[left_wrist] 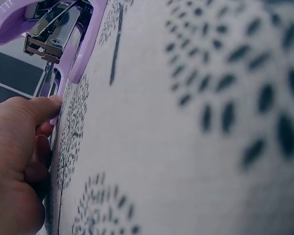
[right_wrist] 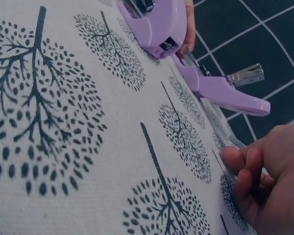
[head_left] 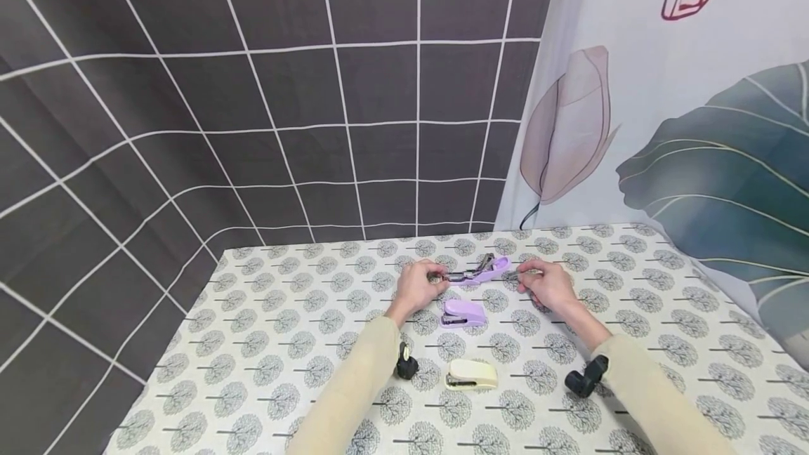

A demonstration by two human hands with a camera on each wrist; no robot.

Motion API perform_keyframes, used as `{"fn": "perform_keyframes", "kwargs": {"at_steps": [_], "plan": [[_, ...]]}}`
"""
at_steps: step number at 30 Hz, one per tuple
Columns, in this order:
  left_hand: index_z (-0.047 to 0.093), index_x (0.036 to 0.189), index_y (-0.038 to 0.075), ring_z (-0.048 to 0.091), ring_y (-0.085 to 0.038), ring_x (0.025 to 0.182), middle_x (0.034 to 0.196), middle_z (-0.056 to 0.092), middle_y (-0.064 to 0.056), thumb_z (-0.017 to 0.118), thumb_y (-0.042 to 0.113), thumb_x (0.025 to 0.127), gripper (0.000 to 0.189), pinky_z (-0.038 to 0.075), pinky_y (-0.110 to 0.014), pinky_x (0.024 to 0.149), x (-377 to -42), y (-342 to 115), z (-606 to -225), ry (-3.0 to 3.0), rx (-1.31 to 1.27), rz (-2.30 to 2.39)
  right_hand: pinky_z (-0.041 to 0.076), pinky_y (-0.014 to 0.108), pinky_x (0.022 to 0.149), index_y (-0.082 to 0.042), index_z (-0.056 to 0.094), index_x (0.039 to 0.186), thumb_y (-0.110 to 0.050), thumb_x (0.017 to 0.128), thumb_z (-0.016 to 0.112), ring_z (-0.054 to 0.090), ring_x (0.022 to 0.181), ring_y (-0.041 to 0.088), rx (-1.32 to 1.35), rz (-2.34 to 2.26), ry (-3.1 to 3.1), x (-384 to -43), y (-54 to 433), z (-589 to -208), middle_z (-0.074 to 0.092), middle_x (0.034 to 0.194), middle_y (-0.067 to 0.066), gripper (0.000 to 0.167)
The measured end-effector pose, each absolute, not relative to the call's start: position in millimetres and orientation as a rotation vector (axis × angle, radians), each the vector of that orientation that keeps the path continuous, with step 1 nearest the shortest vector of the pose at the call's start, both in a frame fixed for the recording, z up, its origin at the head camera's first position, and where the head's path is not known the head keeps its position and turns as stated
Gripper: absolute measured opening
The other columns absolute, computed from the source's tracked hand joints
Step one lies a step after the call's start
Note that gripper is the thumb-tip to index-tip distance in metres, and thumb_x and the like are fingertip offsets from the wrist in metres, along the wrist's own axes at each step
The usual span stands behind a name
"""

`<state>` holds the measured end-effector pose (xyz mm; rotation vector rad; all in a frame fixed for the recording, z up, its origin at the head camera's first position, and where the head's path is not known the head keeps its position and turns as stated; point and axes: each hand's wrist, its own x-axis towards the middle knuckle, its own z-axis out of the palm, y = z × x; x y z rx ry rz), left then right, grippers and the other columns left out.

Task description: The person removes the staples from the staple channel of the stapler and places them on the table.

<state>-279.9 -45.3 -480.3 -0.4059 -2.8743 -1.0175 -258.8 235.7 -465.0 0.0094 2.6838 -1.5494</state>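
Observation:
An opened purple stapler (head_left: 489, 272) lies at the back of the table, its metal part raised in the right wrist view. My left hand (head_left: 420, 285) pinches its left end between thumb and fingers. To the right of that stapler, my right hand (head_left: 548, 285) pinches a small grey strip (right_wrist: 236, 142), mostly hidden by the fingertips. A second purple stapler (head_left: 463, 313), folded together, lies just in front of the opened one. It looms at the top of both wrist views, beside my left hand (left_wrist: 19, 147) in one of them.
A pale yellow stapler (head_left: 470, 374) lies nearer me, between my forearms. Tree-patterned cloth (head_left: 284, 371) covers the table. Behind it hangs a dark gridded curtain (head_left: 373, 83), with a white leaf-printed curtain (head_left: 632, 160) at the right.

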Motion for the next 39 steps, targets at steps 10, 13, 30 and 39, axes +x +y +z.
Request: {"fn": "perform_keyframes", "kwargs": {"at_steps": [10, 13, 30, 39], "plan": [[0.076, 0.109, 0.022, 0.061, -0.018, 0.101, 0.114, 0.07, 0.007, 0.081, 0.029, 0.084, 0.026, 0.047, -0.034, 0.084, -280.0, -45.1, -481.0, -2.885, -0.394, -1.024, 0.042, 0.023, 0.041, 0.006, 0.062, 0.118, -0.005, 0.096, 0.06, 0.05, 0.046, 0.01, -0.002, -1.497, 2.714, -261.1, 234.9, -467.3, 0.07, 0.072, 0.002, 0.025], [0.077, 0.108, 0.021, 0.062, -0.019, 0.103, 0.113, 0.07, 0.007, 0.081, 0.028, 0.084, 0.026, 0.047, -0.036, 0.088, -279.5, -44.9, -480.8, -2.873, -0.401, -1.024, 0.043, 0.024, 0.042, 0.006, 0.062, 0.116, -0.005, 0.096, 0.06, 0.051, 0.046, 0.01, -0.017, -1.473, 2.728, -261.8, 234.6, -467.9, 0.069, 0.071, 0.001, 0.024], [0.077, 0.108, 0.019, 0.062, -0.022, 0.107, 0.113, 0.071, 0.005, 0.08, 0.027, 0.084, 0.025, 0.046, -0.04, 0.092, -279.1, -44.2, -480.3, -2.86, -0.408, -1.033, 0.047, 0.026, 0.046, 0.006, 0.064, 0.113, -0.006, 0.093, 0.064, 0.054, 0.048, 0.012, -0.006, -1.365, 2.756, -258.7, 231.9, -458.7, 0.067, 0.067, 0.001, 0.023], [0.076, 0.109, 0.02, 0.062, -0.02, 0.105, 0.112, 0.07, 0.005, 0.081, 0.026, 0.083, 0.027, 0.046, -0.041, 0.094, -278.8, -45.5, -480.5, -2.856, -0.379, -1.111, 0.048, 0.027, 0.045, 0.006, 0.061, 0.115, -0.006, 0.094, 0.063, 0.054, 0.048, 0.013, 0.006, -1.401, 2.729, -257.8, 233.7, -459.7, 0.067, 0.067, 0.001, 0.025]]}}
